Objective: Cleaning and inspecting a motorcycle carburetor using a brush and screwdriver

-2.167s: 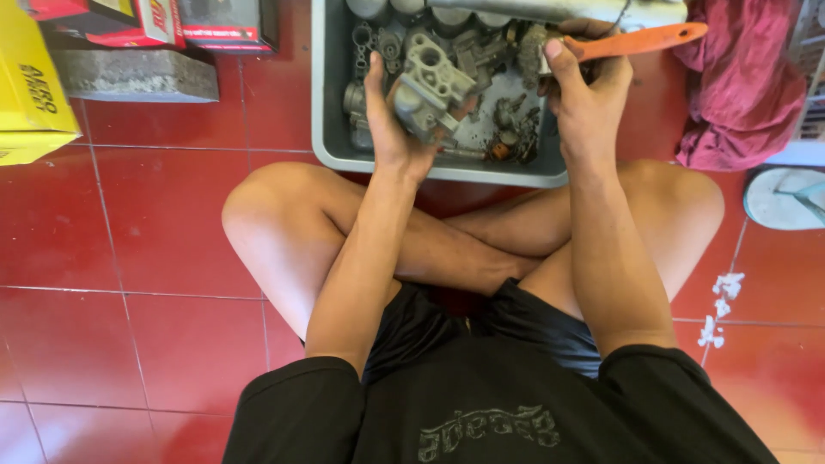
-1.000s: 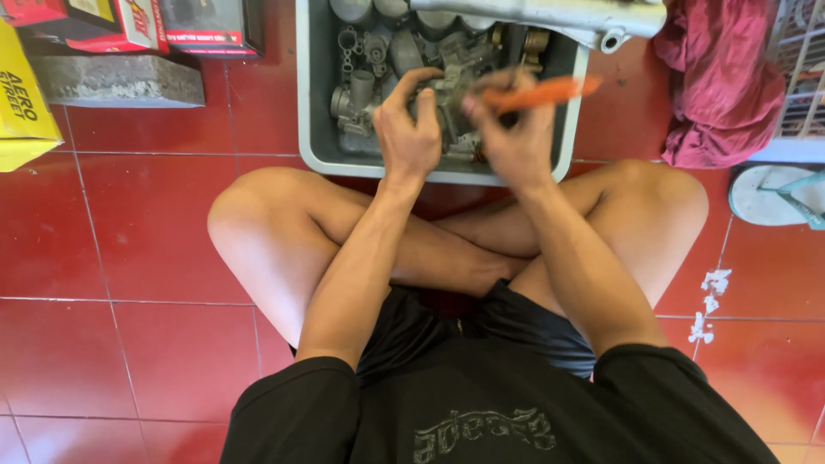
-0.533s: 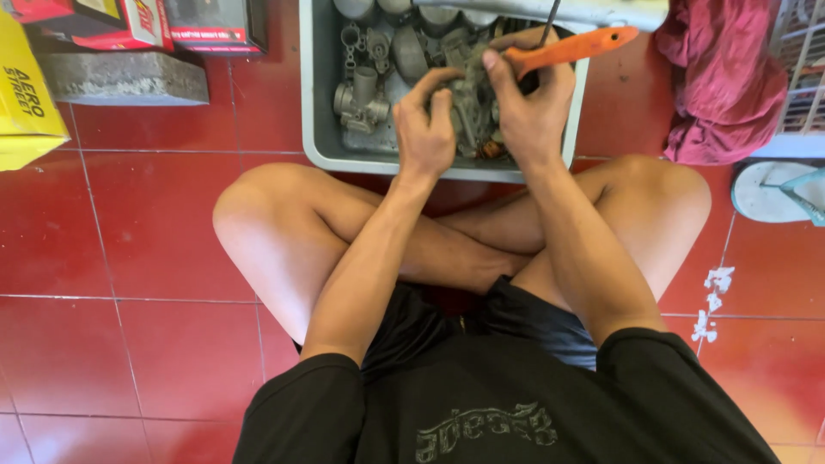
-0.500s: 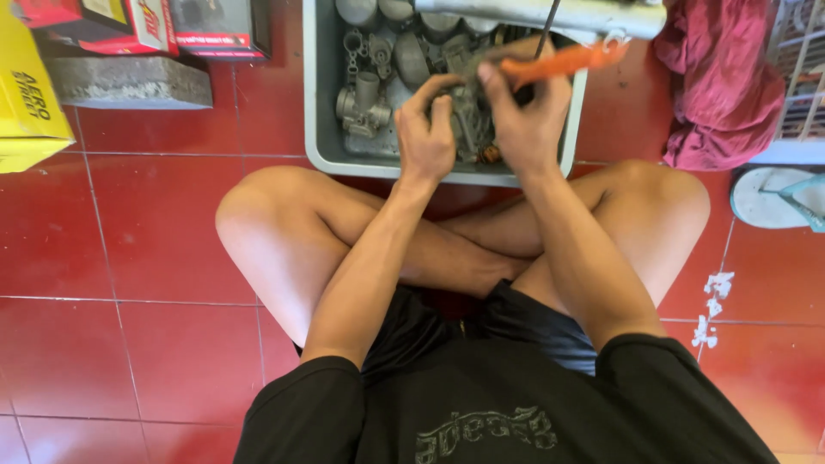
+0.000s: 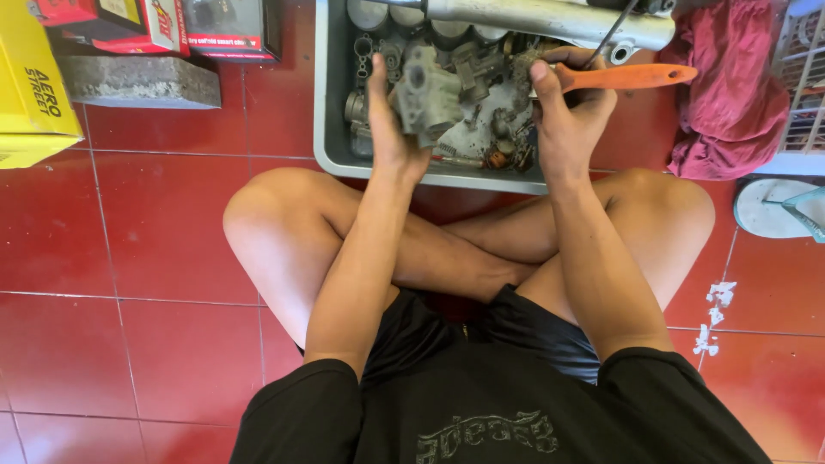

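Note:
I sit cross-legged on red floor tiles in front of a grey plastic tub (image 5: pixel 331 129) holding several greasy metal engine parts. My left hand (image 5: pixel 391 129) grips a grey cast-metal part (image 5: pixel 427 90), which looks like a carburettor body, and holds it up over the tub. My right hand (image 5: pixel 563 116) is closed on a brush with an orange handle (image 5: pixel 627 77); its bristle end points left toward the metal part. The two hands are a little apart above the tub.
A silver metal tube (image 5: pixel 550 19) lies across the tub's far side. A dark red cloth (image 5: pixel 730 103) is heaped at the right, with a sandal (image 5: pixel 769 206) below it. A yellow box (image 5: pixel 30 86), a concrete block (image 5: pixel 142 82) and red cartons (image 5: pixel 172 21) stand at the left.
My hands were together working the brush on the part inside the tub; now they have drawn apart, the left lifting the metal part up and leftward, the brush swung out to the right.

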